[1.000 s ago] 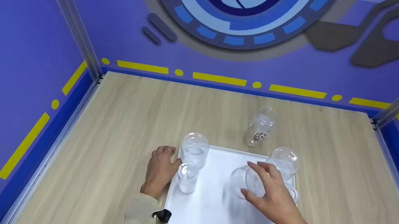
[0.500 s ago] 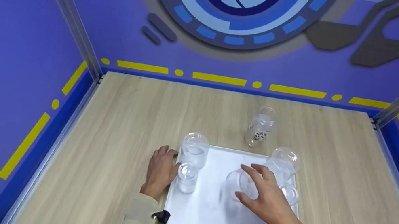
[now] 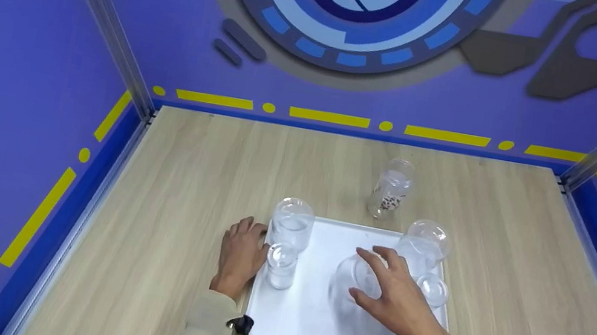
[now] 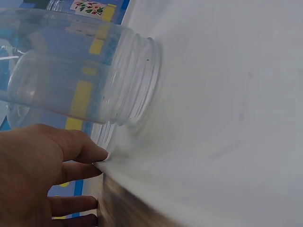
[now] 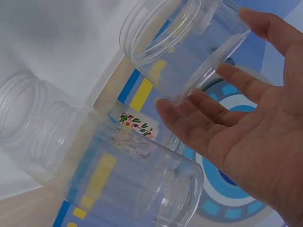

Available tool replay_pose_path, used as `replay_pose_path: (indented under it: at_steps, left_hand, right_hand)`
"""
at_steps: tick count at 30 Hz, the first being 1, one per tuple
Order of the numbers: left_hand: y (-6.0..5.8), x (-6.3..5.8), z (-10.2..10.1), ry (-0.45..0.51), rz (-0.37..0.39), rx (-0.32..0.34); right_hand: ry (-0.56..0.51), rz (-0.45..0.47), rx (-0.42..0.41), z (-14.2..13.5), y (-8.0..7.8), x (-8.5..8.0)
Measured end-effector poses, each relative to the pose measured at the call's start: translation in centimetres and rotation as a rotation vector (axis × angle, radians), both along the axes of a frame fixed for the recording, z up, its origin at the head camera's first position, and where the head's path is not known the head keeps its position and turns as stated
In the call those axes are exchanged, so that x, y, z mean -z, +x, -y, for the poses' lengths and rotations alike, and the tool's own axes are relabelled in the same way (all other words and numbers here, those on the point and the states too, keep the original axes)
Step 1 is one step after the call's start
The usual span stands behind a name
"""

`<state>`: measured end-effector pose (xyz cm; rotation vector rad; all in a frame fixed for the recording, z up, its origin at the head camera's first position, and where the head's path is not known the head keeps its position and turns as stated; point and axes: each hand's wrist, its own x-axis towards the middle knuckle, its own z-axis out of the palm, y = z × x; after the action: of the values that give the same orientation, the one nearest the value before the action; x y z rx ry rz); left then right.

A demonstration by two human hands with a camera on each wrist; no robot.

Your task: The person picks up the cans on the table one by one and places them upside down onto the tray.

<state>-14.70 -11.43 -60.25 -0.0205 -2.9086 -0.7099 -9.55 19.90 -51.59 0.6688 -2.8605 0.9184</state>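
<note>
My right hand (image 3: 395,298) holds a clear plastic jar (image 3: 345,277) over the middle of the white tray (image 3: 301,327), thumb and fingers around its base end. In the right wrist view that jar (image 5: 184,42) has its threaded mouth turned toward the tray. My left hand (image 3: 241,255) is at the tray's left edge; in the left wrist view its thumb and forefinger pinch the tray rim (image 4: 105,165). Just beside it, a small clear jar (image 3: 280,269) and a larger clear jar (image 3: 291,224) stand mouth down on the tray.
Two more clear jars, a larger one (image 3: 425,245) and a smaller one (image 3: 432,289), stand along the tray's right side. Behind the tray, a clear bottle with a floral print (image 3: 391,190) stands on the wooden table (image 3: 199,174). Purple panels (image 3: 62,150) enclose the table.
My right hand has brought the jar a little to the left and toward me, uncovering more of the small jar at the right. The left hand stays at the tray edge.
</note>
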Motion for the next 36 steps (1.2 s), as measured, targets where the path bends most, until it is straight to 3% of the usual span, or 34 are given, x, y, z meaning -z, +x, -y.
replay_pose_path:
  at_steps: [17,31,36]
  left_hand:
    - [-0.1,-0.2,0.0,0.008,0.061,-0.015]
    - [0.0,-0.3,0.2,0.035,0.058,-0.007]
    - [0.0,-0.2,0.2,0.036,0.072,-0.016]
  right_hand:
    - [0.095,0.014,-0.036,1.0,-0.3,0.2]
    - [0.136,-0.049,-0.094,1.5,-0.2,0.9]
    - [0.154,-0.016,-0.097,1.7,0.0,0.9]
